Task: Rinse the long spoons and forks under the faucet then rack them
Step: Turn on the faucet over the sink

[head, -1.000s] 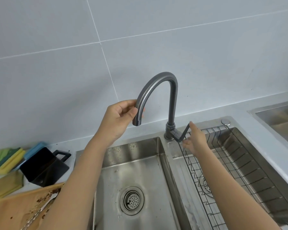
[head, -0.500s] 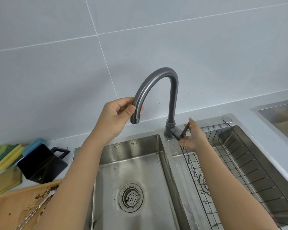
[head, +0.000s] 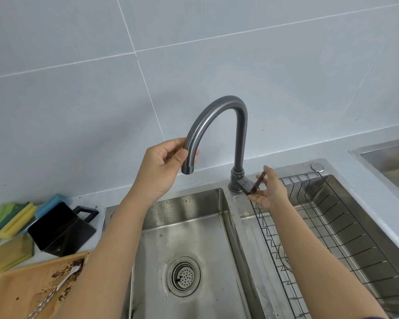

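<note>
Long spoon (head: 55,288) lies unrinsed on the tray while my left hand (head: 164,166) grips the faucet spout (head: 194,143), right hand (head: 268,189) spread at the lever (head: 256,183), water not running.

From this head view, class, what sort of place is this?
Most likely a home kitchen, at the sink: a tap over a steel basin, a wire rack beside it, and sponges.

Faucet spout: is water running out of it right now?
No; the faucet spout, gripped near its end by the left hand, shows no stream above the left basin.
</note>
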